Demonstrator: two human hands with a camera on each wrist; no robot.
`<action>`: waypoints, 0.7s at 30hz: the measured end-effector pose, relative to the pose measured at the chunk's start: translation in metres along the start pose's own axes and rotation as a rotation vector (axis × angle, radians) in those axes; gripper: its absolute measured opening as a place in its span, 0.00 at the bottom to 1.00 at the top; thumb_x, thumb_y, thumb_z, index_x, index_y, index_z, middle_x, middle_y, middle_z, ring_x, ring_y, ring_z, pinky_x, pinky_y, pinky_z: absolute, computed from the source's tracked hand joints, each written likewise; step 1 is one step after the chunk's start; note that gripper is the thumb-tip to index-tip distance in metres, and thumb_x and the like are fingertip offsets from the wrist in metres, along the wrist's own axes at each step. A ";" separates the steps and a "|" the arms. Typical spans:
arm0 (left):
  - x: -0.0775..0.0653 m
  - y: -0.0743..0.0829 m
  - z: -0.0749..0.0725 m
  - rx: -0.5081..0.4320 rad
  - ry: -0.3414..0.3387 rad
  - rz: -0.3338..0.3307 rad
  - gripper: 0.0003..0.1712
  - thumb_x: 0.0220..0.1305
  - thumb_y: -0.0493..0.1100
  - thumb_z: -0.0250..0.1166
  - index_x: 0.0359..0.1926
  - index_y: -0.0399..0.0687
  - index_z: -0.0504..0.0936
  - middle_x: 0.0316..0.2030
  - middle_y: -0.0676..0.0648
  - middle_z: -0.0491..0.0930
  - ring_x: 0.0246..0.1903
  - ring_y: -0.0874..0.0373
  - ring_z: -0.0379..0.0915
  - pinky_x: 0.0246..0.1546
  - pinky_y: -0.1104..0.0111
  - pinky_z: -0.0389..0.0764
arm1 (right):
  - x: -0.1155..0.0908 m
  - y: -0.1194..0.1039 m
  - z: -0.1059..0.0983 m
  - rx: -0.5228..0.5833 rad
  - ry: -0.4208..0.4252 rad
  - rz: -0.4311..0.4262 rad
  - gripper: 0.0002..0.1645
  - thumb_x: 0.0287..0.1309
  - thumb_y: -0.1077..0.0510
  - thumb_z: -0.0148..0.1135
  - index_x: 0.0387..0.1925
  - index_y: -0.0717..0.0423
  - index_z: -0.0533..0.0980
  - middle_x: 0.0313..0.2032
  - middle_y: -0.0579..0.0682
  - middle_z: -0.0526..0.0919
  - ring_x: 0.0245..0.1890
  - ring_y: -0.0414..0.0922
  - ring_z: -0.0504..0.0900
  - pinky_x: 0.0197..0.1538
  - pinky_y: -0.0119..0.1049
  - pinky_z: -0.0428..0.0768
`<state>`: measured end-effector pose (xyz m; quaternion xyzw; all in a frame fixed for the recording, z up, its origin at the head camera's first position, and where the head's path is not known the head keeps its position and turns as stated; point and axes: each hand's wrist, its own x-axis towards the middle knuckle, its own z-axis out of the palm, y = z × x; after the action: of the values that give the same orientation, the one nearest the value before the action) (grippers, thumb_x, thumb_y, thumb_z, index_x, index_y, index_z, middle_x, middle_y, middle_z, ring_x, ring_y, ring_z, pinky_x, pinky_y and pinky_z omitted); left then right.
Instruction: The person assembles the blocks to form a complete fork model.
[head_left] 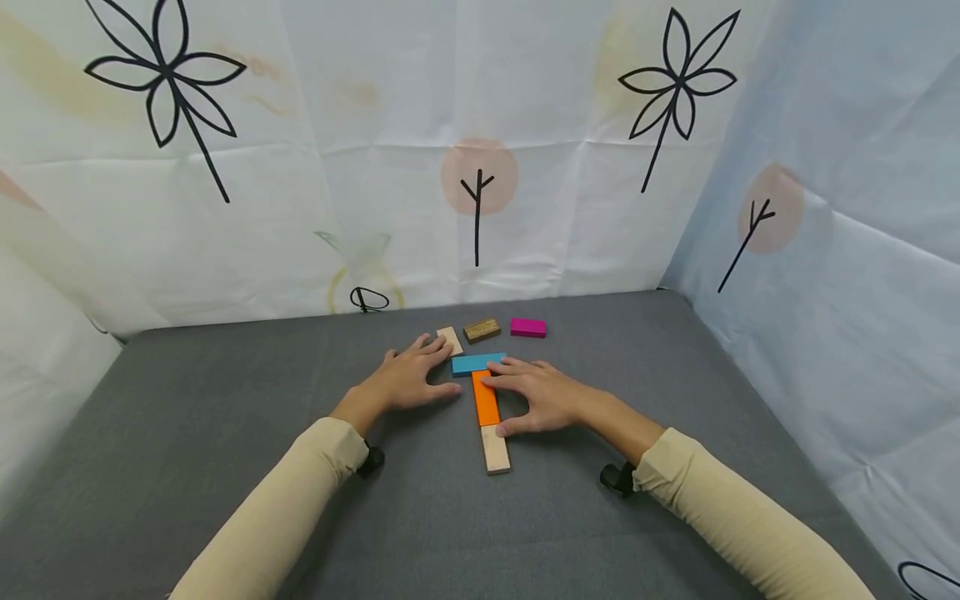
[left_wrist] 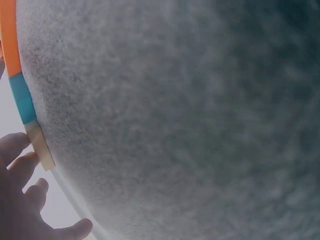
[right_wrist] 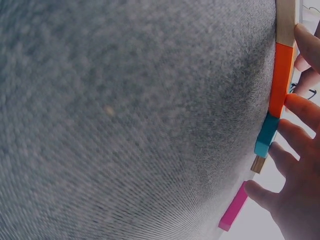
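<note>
An orange block (head_left: 485, 398) lies end to end with a pale wooden block (head_left: 495, 450). Across its far end sits a blue block (head_left: 477, 363), so the three make a T shape. My right hand (head_left: 546, 393) is spread over them from the right: fingertips touch the blue block and the orange block (right_wrist: 281, 80), and the thumb is at the near pale block (right_wrist: 285, 22). Left of the T, my left hand (head_left: 408, 377) has its fingers extended, with fingertips at a second pale block (head_left: 450, 340) beside the blue one. Its thumb points toward the orange block without gripping it.
Beyond the T lie a brown wooden block (head_left: 482, 330) and a magenta block (head_left: 528, 327). Grey cloth (head_left: 247, 400) covers the table. White printed fabric (head_left: 405, 100) hangs behind it, and more fabric (head_left: 862, 333) hangs along the right side.
</note>
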<state>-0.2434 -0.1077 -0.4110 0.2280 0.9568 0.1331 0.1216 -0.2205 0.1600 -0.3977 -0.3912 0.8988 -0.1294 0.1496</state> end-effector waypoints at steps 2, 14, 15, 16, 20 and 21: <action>0.001 0.000 0.000 0.002 -0.002 0.004 0.48 0.67 0.69 0.56 0.78 0.51 0.54 0.78 0.46 0.49 0.77 0.42 0.39 0.65 0.31 0.48 | 0.000 0.000 0.000 0.004 -0.001 0.003 0.46 0.61 0.32 0.61 0.74 0.49 0.64 0.77 0.51 0.54 0.77 0.52 0.48 0.70 0.66 0.50; 0.006 -0.002 -0.001 -0.011 -0.006 0.028 0.47 0.67 0.68 0.57 0.77 0.49 0.57 0.77 0.45 0.51 0.76 0.42 0.42 0.66 0.34 0.50 | 0.000 0.000 -0.001 0.001 -0.003 0.007 0.47 0.61 0.31 0.61 0.74 0.48 0.64 0.77 0.50 0.54 0.77 0.51 0.48 0.70 0.65 0.50; 0.006 -0.002 -0.001 -0.012 -0.005 0.030 0.47 0.67 0.68 0.57 0.77 0.49 0.57 0.77 0.45 0.51 0.76 0.42 0.42 0.66 0.34 0.50 | 0.000 0.000 -0.001 0.001 -0.003 0.008 0.47 0.61 0.31 0.61 0.74 0.48 0.64 0.77 0.50 0.54 0.77 0.51 0.48 0.71 0.65 0.50; 0.006 -0.002 -0.001 -0.015 -0.003 0.032 0.47 0.67 0.68 0.58 0.77 0.49 0.57 0.77 0.45 0.52 0.76 0.42 0.42 0.66 0.35 0.51 | 0.000 0.000 -0.001 0.002 -0.003 0.007 0.47 0.61 0.31 0.61 0.74 0.48 0.64 0.77 0.50 0.54 0.77 0.51 0.48 0.70 0.65 0.50; 0.007 -0.003 -0.002 -0.026 0.001 0.039 0.47 0.66 0.67 0.58 0.77 0.49 0.58 0.77 0.45 0.53 0.76 0.42 0.42 0.67 0.35 0.50 | 0.000 0.000 -0.002 0.007 -0.006 0.004 0.47 0.61 0.32 0.61 0.74 0.48 0.64 0.77 0.51 0.54 0.77 0.52 0.49 0.70 0.65 0.50; 0.007 -0.004 -0.002 -0.028 0.002 0.041 0.47 0.66 0.67 0.59 0.77 0.49 0.59 0.76 0.45 0.53 0.76 0.42 0.42 0.67 0.35 0.50 | 0.000 0.000 -0.002 0.007 -0.006 0.003 0.47 0.61 0.32 0.61 0.74 0.48 0.64 0.77 0.51 0.54 0.77 0.52 0.48 0.70 0.66 0.50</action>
<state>-0.2518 -0.1076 -0.4118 0.2459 0.9500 0.1494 0.1210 -0.2208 0.1603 -0.3961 -0.3898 0.8984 -0.1309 0.1539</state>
